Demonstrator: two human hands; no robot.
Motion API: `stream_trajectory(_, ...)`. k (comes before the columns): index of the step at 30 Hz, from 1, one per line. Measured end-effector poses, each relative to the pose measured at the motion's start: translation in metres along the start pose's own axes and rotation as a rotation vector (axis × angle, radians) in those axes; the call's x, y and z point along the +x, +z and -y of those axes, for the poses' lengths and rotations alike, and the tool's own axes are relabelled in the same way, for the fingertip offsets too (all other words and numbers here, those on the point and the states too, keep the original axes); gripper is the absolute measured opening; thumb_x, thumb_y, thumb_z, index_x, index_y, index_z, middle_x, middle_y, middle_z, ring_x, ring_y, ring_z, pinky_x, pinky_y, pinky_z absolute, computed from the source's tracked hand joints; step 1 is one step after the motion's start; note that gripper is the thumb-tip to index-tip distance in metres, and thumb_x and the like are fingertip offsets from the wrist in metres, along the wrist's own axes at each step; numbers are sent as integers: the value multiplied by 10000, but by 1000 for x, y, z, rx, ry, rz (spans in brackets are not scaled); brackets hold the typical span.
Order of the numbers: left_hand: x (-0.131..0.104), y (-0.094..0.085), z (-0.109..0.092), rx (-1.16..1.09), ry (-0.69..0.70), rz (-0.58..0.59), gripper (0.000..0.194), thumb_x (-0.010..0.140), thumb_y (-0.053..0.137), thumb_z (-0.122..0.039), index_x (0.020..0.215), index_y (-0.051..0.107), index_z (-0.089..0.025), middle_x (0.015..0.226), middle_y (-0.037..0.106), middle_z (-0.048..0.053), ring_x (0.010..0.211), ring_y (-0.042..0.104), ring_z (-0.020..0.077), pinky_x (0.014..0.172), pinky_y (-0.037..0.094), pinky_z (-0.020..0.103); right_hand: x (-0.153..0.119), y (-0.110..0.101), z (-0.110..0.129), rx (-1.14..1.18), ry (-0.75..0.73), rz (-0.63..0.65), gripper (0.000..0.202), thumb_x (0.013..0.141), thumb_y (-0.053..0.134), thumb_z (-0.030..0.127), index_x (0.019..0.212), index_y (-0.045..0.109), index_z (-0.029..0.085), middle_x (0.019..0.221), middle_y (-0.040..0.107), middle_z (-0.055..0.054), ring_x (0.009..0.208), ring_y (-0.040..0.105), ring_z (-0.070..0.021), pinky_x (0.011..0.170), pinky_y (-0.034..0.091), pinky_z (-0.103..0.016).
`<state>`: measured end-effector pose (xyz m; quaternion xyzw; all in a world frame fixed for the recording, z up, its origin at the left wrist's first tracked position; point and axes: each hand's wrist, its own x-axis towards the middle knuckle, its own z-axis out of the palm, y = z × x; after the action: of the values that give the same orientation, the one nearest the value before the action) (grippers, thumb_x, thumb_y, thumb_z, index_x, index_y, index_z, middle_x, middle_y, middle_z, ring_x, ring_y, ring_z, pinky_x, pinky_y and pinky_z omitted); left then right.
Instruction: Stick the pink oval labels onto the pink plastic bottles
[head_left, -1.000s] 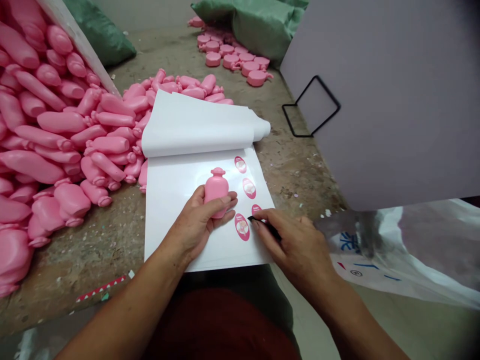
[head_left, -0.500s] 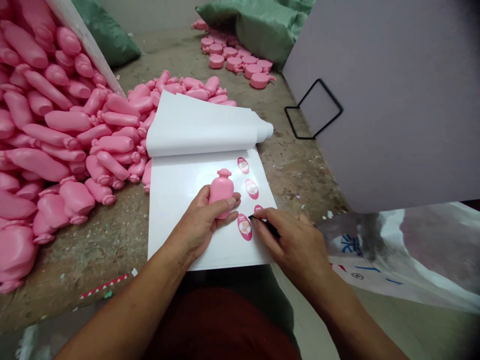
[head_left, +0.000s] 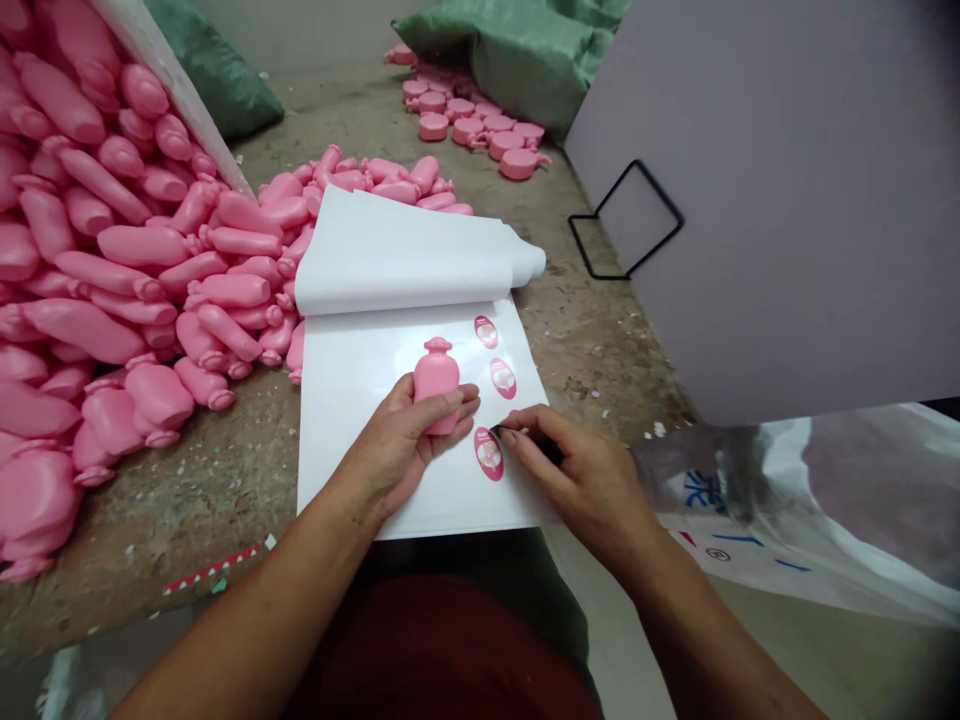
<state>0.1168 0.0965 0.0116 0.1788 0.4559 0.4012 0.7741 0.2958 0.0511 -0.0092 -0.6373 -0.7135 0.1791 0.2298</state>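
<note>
A person's left hand (head_left: 401, 440) is wrapped around a small pink bottle (head_left: 436, 380), holding it upright over a white sticker sheet (head_left: 360, 400) that lies on a rough, speckled counter (head_left: 225, 470). Just to the right of it, the right hand (head_left: 581, 478) is closed around a thin dark tool (head_left: 525, 442), most of which is hidden inside the grip; only its black tip shows, touching the sheet at the upper edge of an oval pink sticker (head_left: 488, 453). That sticker lies between the two hands. Two more oval stickers (head_left: 502, 377) sit on the sheet just beyond the right hand's fingertips; their print is too small to read.

Beyond the left hand, the sheet's upper pages are curled back into a loose roll (head_left: 420, 250). Further out to the left of that hand, a large heap of pink bottles (head_left: 112, 250) spills across the counter and runs out of view. Well beyond both hands, a smaller group of pink bottles (head_left: 472, 120) lies beside a green sack (head_left: 517, 50). A pale lilac board (head_left: 787, 200) with a black wire handle (head_left: 626, 220) looms above the right hand, blocking whatever lies behind it. A clear plastic bag (head_left: 810, 510) lies to the right of that hand.
</note>
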Motion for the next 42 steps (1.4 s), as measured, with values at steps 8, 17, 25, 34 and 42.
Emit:
stream_trajectory(8, -3, -1, 3, 106, 53, 32, 403, 754, 773, -207, 1099, 569, -164, 1135, 670, 109, 1148, 635, 254, 1021, 514, 433, -5, -2, 0, -66, -28, -47, 171, 932, 542, 288, 901, 696, 221, 784, 773, -23, 631, 674, -193, 613, 416, -314)
stream_trajectory(17, -11, -5, -2, 453, 125, 73, 348, 802, 734, -310, 1098, 592, -195, 1131, 694, 88, 1118, 641, 257, 958, 509, 413, -10, -4, 0, 81, 68, 25, 185, 935, 541, 310, 963, 701, 222, 843, 781, -25, 670, 694, -200, 588, 459, -292)
stream_trajectory(25, -43, -29, 21, 1440, 693, 358, 422, 804, 565, -119, 1200, 672, -218, 1308, 690, 99, 1161, 590, 316, 976, 442, 489, -9, -2, -1, -138, -168, -67, 181, 971, 496, 240, 926, 670, 217, 809, 783, -17, 646, 687, -178, 628, 389, -310)
stream_trajectory(34, -35, -50, 38, 1616, 874, 394, 447, 842, 589, -204, 1282, 659, -242, 1370, 663, 74, 1194, 559, 321, 963, 419, 476, -10, -4, 6, -220, -239, -89, 223, 984, 470, 209, 835, 636, 208, 710, 743, 0, 592, 638, -151, 632, 331, -316)
stream_trajectory(42, -34, -52, 39, 1582, 882, 408, 489, 825, 596, -176, 1309, 640, -231, 1380, 655, 82, 1193, 554, 318, 970, 418, 483, -13, -2, 9, -223, -203, -95, 220, 974, 482, 224, 826, 643, 212, 730, 759, -17, 599, 654, -166, 610, 367, -309)
